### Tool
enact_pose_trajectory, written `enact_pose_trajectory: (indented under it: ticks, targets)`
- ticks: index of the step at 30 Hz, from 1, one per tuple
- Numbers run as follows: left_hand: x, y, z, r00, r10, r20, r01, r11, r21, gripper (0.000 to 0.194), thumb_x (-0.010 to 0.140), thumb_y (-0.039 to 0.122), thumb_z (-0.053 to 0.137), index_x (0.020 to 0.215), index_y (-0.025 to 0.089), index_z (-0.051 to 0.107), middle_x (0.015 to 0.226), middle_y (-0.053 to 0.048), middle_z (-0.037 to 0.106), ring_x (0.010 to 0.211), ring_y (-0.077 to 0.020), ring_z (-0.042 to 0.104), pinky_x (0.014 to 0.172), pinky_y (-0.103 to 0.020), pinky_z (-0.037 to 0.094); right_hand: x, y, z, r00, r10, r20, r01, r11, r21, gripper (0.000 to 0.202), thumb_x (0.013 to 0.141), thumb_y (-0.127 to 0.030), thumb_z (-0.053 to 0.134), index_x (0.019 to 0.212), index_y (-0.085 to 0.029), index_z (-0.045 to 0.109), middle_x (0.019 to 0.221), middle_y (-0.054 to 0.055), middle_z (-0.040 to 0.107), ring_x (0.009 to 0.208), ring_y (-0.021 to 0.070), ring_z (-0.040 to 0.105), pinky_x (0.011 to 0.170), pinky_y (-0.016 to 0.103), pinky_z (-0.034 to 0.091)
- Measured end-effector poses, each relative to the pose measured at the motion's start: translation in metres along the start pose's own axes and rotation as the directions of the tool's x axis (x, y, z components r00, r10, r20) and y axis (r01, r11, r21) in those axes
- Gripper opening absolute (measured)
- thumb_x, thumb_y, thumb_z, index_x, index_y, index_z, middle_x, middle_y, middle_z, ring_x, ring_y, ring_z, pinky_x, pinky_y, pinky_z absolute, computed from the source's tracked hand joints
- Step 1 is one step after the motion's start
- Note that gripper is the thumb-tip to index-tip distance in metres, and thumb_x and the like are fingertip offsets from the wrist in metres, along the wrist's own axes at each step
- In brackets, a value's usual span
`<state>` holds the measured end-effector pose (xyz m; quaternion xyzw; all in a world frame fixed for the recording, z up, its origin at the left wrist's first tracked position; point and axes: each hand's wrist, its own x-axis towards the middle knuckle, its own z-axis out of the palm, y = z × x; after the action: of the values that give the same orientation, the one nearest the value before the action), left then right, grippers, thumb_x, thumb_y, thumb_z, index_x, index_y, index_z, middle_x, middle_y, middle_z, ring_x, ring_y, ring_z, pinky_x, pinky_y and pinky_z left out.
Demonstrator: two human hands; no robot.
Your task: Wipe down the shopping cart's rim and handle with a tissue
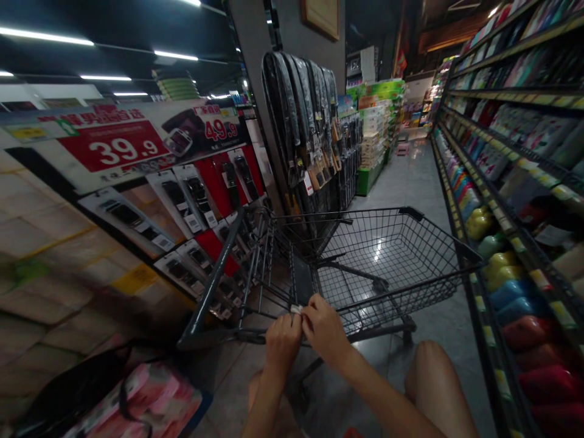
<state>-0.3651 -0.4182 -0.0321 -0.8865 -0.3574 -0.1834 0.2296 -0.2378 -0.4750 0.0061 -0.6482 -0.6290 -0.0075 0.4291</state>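
Note:
Both hands meet at the near side of a black wire shopping cart (406, 255), just below its dark flat panel (302, 274). My left hand (283, 337) is closed, its fingers curled beside a small whitish item (296, 309) at the cart frame. My right hand (322, 322) pinches the same small item from the right, with thumb and fingers together. What exactly the item is cannot be made out. The cart's handle (212, 286) slants up on the left, and no hand touches it. The cart's basket shows bare wire mesh.
Packaged belts (132, 219) hang under a price sign (123, 146) on the left, more belts (301, 109) on a pillar. Shelves of rolled goods (524, 298) line the right. A pink patterned bag (150, 398) lies lower left. The aisle floor (413, 167) runs ahead.

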Motion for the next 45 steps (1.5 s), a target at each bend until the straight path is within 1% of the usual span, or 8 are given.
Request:
enact_pose_trajectory:
  ticks: [4,9,15,20,25,30,41,45]
  targets:
    - [0.003,0.002,-0.006,0.999,-0.010,-0.050,0.011,1.000,0.021,0.034,0.094,0.044,0.046,0.074,0.018,0.057,0.063,0.000,0.053,0.061,-0.0134,0.053,0.056,-0.026,0.037,-0.005,0.024,-0.014,0.999,0.023,-0.026,-0.026,0.996,-0.083,0.017,0.079,-0.007,0.054,0.074,-0.021,0.062,0.082,0.004,0.055,0.072,0.0170,0.054,0.062,0.027,0.042]
    - [0.004,0.004,-0.012,0.996,-0.018,-0.091,0.022,0.999,0.039,0.040,0.095,0.047,0.040,0.071,0.021,0.057,0.059,-0.001,0.052,0.060,-0.0150,0.051,0.056,-0.027,0.031,-0.021,0.072,-0.047,0.990,0.079,-0.119,-0.093,0.988,-0.119,0.020,0.086,-0.012,0.048,0.084,-0.021,0.066,0.086,0.005,0.058,0.078,0.0178,0.056,0.069,0.028,0.044]
    - [0.004,0.006,-0.018,0.991,0.001,-0.131,0.007,0.998,0.061,0.040,0.095,0.047,0.039,0.072,0.021,0.059,0.058,0.000,0.051,0.058,-0.0151,0.050,0.056,-0.028,0.030,-0.030,0.136,-0.085,0.967,0.133,-0.216,-0.163,0.978,-0.128,0.024,0.091,-0.023,0.044,0.086,-0.022,0.068,0.088,0.007,0.064,0.083,0.0209,0.058,0.077,0.034,0.046]
    - [0.005,0.005,-0.016,0.989,0.008,-0.148,0.004,0.997,0.079,0.041,0.095,0.047,0.038,0.072,0.021,0.059,0.058,0.000,0.051,0.057,-0.0153,0.050,0.056,-0.028,0.031,-0.031,0.185,-0.115,0.938,0.192,-0.289,-0.238,0.962,-0.133,0.028,0.089,-0.031,0.044,0.082,-0.020,0.069,0.083,0.009,0.065,0.080,0.0229,0.058,0.076,0.038,0.047]
    - [0.004,0.005,-0.012,0.988,-0.006,-0.152,0.019,0.996,0.082,0.039,0.094,0.047,0.040,0.072,0.020,0.060,0.059,-0.001,0.051,0.058,-0.0160,0.050,0.056,-0.029,0.031,-0.030,0.214,-0.134,0.887,0.266,-0.377,-0.336,0.933,-0.132,0.033,0.086,-0.037,0.043,0.078,-0.019,0.069,0.082,0.012,0.065,0.081,0.0256,0.058,0.078,0.041,0.046]
    - [0.004,0.005,-0.009,0.988,-0.010,-0.154,0.020,0.998,0.062,0.036,0.094,0.045,0.042,0.082,0.019,0.063,0.061,-0.001,0.052,0.060,-0.0165,0.051,0.056,-0.028,0.032,-0.028,0.194,-0.119,0.881,0.309,-0.357,-0.365,0.926,-0.100,0.031,0.084,-0.036,0.044,0.077,-0.019,0.069,0.080,0.011,0.067,0.079,0.0246,0.059,0.077,0.039,0.046]
    - [0.004,0.008,-0.008,0.979,-0.035,-0.199,0.036,0.999,-0.001,0.036,0.093,0.045,0.043,0.075,0.019,0.060,0.060,-0.001,0.052,0.058,-0.0163,0.052,0.054,-0.029,0.034,-0.021,0.067,-0.048,0.948,0.311,-0.072,-0.303,0.947,0.102,0.031,0.090,-0.028,0.043,0.087,-0.018,0.073,0.084,0.010,0.068,0.080,0.0224,0.061,0.078,0.034,0.046]
    - [0.005,0.012,-0.010,0.972,-0.054,-0.228,0.045,0.998,-0.044,0.035,0.094,0.043,0.045,0.072,0.017,0.055,0.061,0.002,0.052,0.057,-0.0137,0.051,0.055,-0.027,0.037,-0.011,0.031,-0.030,0.957,0.284,0.060,-0.290,0.931,0.224,0.029,0.088,-0.026,0.047,0.084,-0.019,0.075,0.080,0.009,0.069,0.077,0.0217,0.063,0.074,0.033,0.048]
